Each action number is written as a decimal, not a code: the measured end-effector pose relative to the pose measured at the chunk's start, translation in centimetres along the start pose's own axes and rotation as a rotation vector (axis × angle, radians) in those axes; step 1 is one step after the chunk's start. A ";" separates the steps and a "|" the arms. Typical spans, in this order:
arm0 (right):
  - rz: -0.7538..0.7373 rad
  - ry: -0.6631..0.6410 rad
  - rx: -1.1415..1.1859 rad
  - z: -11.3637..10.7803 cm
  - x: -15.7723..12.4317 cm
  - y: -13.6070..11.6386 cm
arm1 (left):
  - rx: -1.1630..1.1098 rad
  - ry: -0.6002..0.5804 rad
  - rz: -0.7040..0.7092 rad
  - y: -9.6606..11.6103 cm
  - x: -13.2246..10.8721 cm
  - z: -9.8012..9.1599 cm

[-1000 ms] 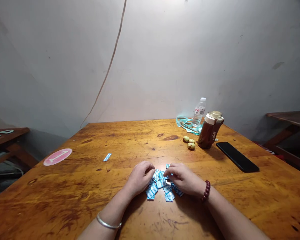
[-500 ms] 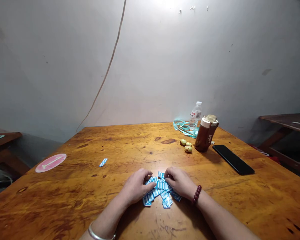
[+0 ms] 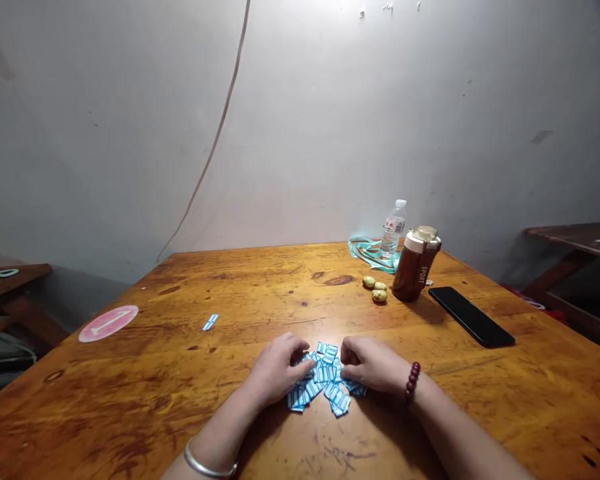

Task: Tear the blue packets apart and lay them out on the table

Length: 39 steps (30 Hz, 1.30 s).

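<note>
A loose heap of small blue-and-white paper slips (image 3: 325,375) lies on the wooden table near its front. My left hand (image 3: 281,367) rests at the heap's left side, fingers curved, its thumb apart from them and over the slips. On the opposite side, my right hand (image 3: 371,363) touches the right edge of the heap, with fingers bent and a gap between thumb and forefinger. Neither hand visibly grips a slip. Farther left, one separate blue-and-white slip (image 3: 211,323) lies by itself.
A black phone (image 3: 471,317), a brown sport bottle (image 3: 415,267), a clear water bottle (image 3: 394,230), a teal lanyard (image 3: 363,251) and three yellowish fruits (image 3: 379,293) stand or lie at the right. A pink round sticker (image 3: 109,324) marks the table's left edge.
My right hand has shifted right, away from the heap's centre, and more slips show between the hands. The lower slips moved slightly right. My left hand has barely moved.
</note>
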State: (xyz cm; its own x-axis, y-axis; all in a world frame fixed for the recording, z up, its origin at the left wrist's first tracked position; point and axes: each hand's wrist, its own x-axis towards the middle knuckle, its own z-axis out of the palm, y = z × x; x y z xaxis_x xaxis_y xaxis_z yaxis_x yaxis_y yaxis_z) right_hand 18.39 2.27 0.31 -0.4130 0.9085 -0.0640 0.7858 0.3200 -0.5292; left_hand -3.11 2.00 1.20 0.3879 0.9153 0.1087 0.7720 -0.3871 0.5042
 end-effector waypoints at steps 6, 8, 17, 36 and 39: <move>-0.053 0.014 0.162 1.2 0.5 -1.2 | -0.017 -0.094 0.077 1.0 -0.4 0.0; -0.040 0.100 0.204 1.0 0.7 -1.0 | -0.025 -0.104 0.087 1.0 -0.4 0.1; -0.032 0.231 0.001 1.7 1.3 -0.7 | -0.074 -0.027 0.046 0.7 0.0 0.4; -0.074 -0.066 0.144 0.3 -0.1 -0.5 | -0.148 -0.057 0.056 1.1 -0.1 -0.2; -0.029 0.029 0.180 0.4 0.3 -0.1 | -0.170 -0.021 0.033 1.2 -0.1 -0.4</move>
State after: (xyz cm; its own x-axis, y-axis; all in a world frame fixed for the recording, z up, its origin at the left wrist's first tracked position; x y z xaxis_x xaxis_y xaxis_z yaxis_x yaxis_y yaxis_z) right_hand 17.99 2.41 -0.03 -0.4190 0.9077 -0.0234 0.6774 0.2953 -0.6737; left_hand -2.41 1.47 2.14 0.4231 0.8993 0.1108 0.6634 -0.3908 0.6381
